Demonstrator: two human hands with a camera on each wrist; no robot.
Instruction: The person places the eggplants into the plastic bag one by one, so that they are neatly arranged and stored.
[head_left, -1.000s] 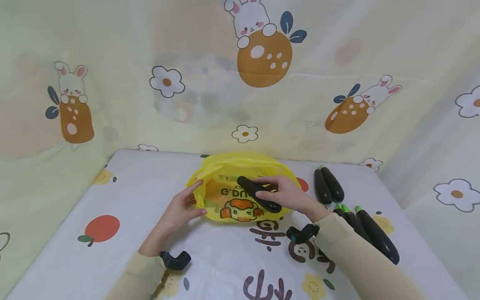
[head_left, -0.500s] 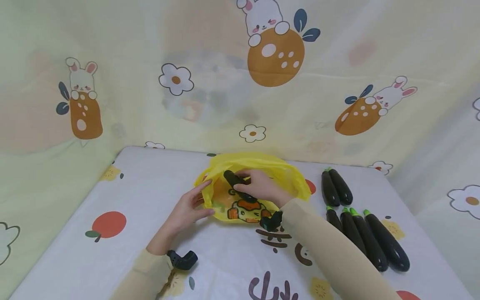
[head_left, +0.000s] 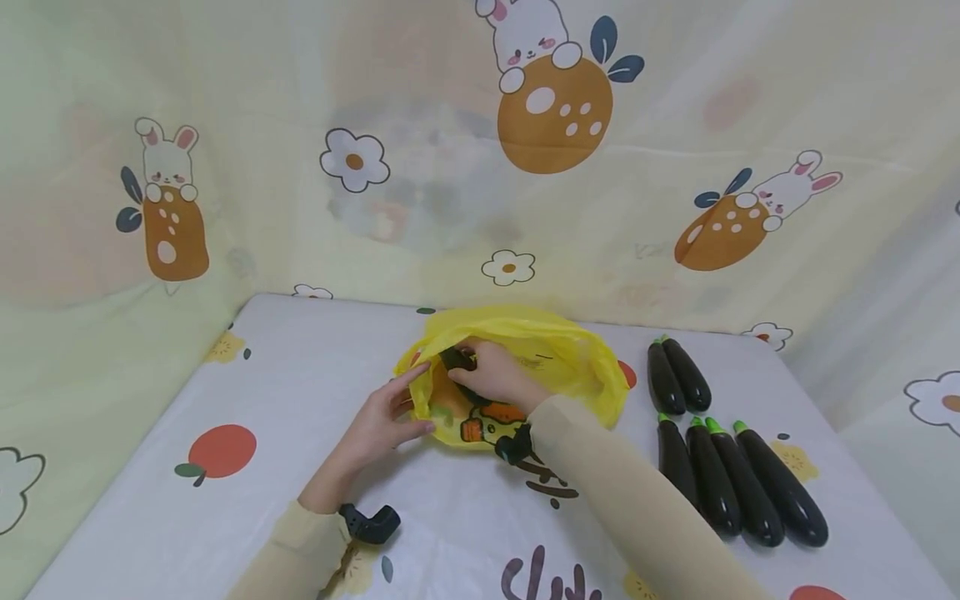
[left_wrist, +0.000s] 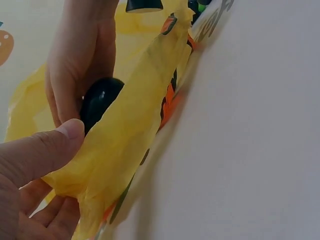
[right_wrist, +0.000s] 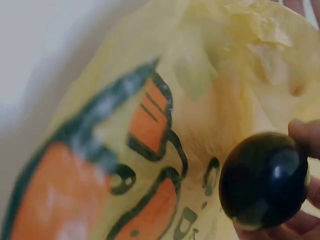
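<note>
One long, glossy-black eggplant (right_wrist: 265, 180), gripped by the right hand (head_left: 491, 371) inside a yellow plastic bag (head_left: 600, 367) near the white table (head_left: 322, 358)'s far edge, is best lowered before release, left hand (head_left: 384, 423) pinching the bag's mouth.

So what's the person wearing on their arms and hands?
The left sleeve and right sleeve are long, plain and beige. There's a small black left wrist device and a black right wrist device. The left hand and right hand are gloveless.
</note>
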